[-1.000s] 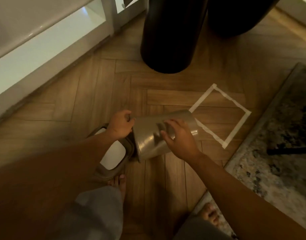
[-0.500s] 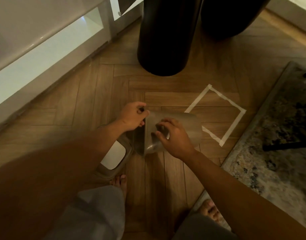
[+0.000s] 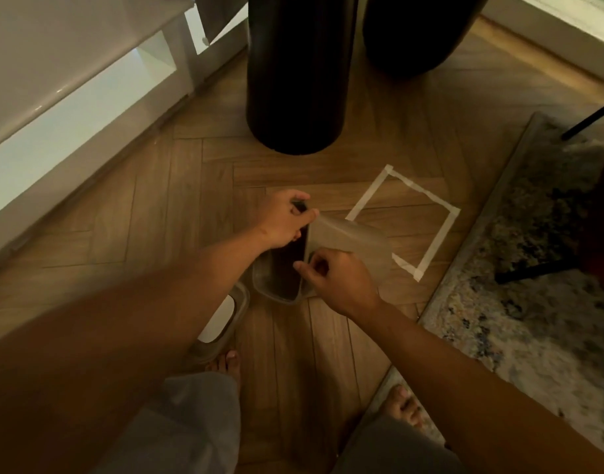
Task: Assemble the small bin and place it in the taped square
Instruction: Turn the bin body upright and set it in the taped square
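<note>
A small metal bin body (image 3: 355,244) lies tilted on the wooden floor, its open mouth turned toward me with a dark inner bucket (image 3: 287,268) showing inside. My left hand (image 3: 285,217) grips the top of the rim, closed around a thin dark handle. My right hand (image 3: 338,282) holds the near side of the bin body at its rim. The bin's lid (image 3: 222,319), grey-framed with a white flap, lies on the floor by my left foot, partly hidden under my left forearm. The white taped square (image 3: 406,217) is just right of the bin.
Two tall black cylinders (image 3: 295,70) stand behind the taped square. A white cabinet (image 3: 64,107) runs along the left. A patterned rug (image 3: 533,285) covers the right side, with a dark furniture leg (image 3: 540,271) on it. My bare feet (image 3: 405,408) are near the bottom.
The bin has been turned so its mouth faces me more. My left hand rose from the lid side to the rim's top handle; my right hand slid to the near rim.
</note>
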The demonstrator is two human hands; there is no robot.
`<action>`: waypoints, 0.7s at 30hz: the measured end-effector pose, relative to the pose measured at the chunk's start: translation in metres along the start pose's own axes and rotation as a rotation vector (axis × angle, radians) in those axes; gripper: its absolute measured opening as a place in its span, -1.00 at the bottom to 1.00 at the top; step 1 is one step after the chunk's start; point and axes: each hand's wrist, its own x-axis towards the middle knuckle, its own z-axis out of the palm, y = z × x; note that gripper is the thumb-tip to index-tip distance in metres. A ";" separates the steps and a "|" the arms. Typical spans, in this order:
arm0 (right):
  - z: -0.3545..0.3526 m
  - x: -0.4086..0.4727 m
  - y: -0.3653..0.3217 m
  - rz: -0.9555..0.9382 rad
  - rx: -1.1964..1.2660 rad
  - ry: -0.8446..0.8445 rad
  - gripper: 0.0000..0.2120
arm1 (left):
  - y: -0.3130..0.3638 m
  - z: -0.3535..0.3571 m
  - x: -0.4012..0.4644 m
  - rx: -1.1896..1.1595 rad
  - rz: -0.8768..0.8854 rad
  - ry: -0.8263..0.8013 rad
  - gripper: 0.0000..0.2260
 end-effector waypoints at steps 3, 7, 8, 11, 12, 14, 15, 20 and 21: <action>-0.004 -0.002 0.003 0.025 0.001 0.047 -0.68 | 0.012 0.009 0.001 0.010 0.020 -0.010 -0.61; -0.008 -0.006 0.011 0.051 0.011 0.075 -0.69 | 0.023 0.019 0.000 0.007 0.055 -0.013 -0.63; -0.010 -0.007 0.013 0.058 0.015 0.084 -0.69 | 0.025 0.021 0.000 -0.002 0.056 -0.010 -0.63; -0.014 -0.010 0.018 0.065 0.041 0.102 -0.70 | 0.020 0.021 0.003 0.001 0.058 0.050 -0.66; -0.016 -0.011 0.020 0.068 0.046 0.103 -0.71 | 0.016 0.019 0.004 0.022 0.068 0.086 -0.69; -0.018 -0.013 0.023 0.072 0.059 0.110 -0.72 | 0.004 0.015 0.004 0.044 0.083 0.161 -0.73; -0.020 -0.014 0.025 0.073 0.068 0.110 -0.73 | -0.003 0.013 0.004 0.039 0.078 0.186 -0.73; -0.021 -0.018 0.036 0.067 0.078 0.094 -0.72 | -0.043 0.006 0.000 0.066 -0.033 0.242 -0.65; -0.020 -0.019 0.039 0.064 0.080 0.096 -0.72 | -0.052 0.006 0.000 0.074 -0.069 0.236 -0.62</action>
